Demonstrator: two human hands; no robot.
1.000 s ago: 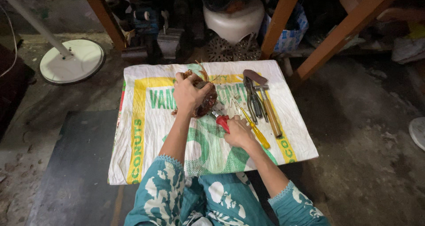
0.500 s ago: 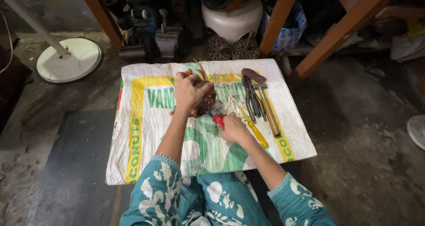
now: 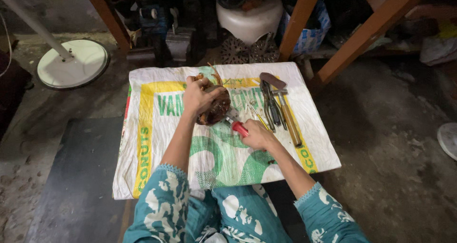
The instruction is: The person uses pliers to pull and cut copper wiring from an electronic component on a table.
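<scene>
Centrally, on the woven sack: left hand fingers curled over a brown rusty part — right hand, at its four o'clock, fingers closed around a red-handled screwdriver.

A woven sack is lying flat on the floor in front of the person, with their knees sitting at its near edge. The left hand is resting on a rusty motor part near the sack's far middle. Just right of it, the right hand is gripping a screwdriver whose tip is pointing at that part. Pliers and a hammer are lying side by side further right on the sack. A round fan base is standing off the sack, far left. Wooden legs are rising behind the sack.
</scene>
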